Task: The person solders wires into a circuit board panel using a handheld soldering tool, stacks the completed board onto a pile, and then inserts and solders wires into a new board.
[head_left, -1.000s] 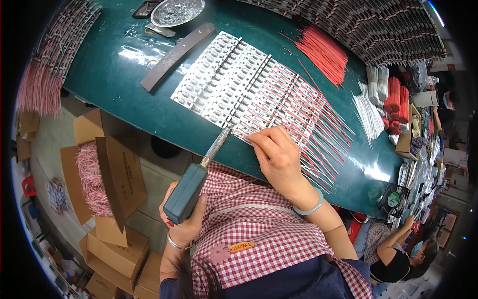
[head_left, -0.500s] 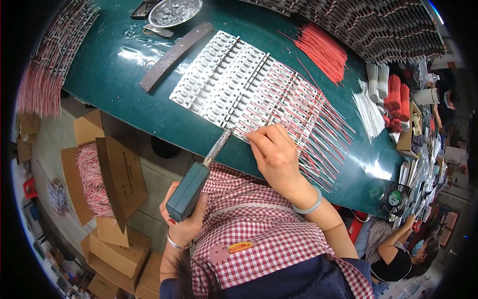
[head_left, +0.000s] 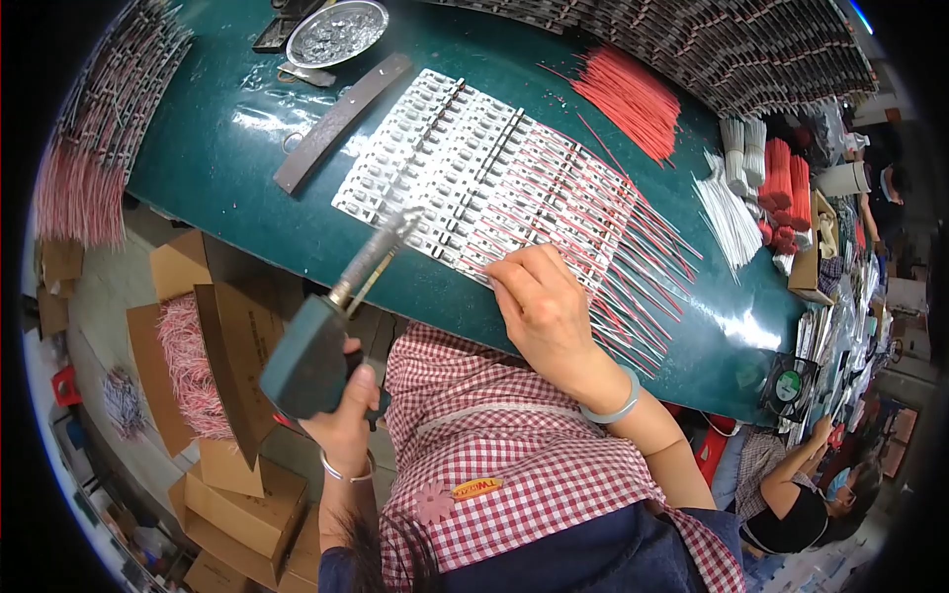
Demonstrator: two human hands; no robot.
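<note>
My left hand (head_left: 341,425) is closed round the grip of a dark green soldering gun (head_left: 306,351). The gun's metal barrel points up and right, and its blurred tip is over the near-left part of a panel of white slotted parts (head_left: 435,148). At the panel's near edge, my right hand (head_left: 544,311) has thumb and forefinger pinched together on a thin wire, mostly hidden by the fingers. Red and white wires (head_left: 643,257) lie across the panel's right part and trail off past its right side.
A dark bar (head_left: 341,124) lies left of the panel, below a metal bowl of silvery bits (head_left: 338,35). Red wires (head_left: 628,104) and white wires (head_left: 732,222) lie to the right. Cardboard boxes (head_left: 237,346) stand below the table's left edge. Another person (head_left: 791,494) sits at right.
My left hand has drawn the soldering gun left and back, its tip moving away from my right fingertips. My right hand stays nearly in place. The whole view has shifted slightly.
</note>
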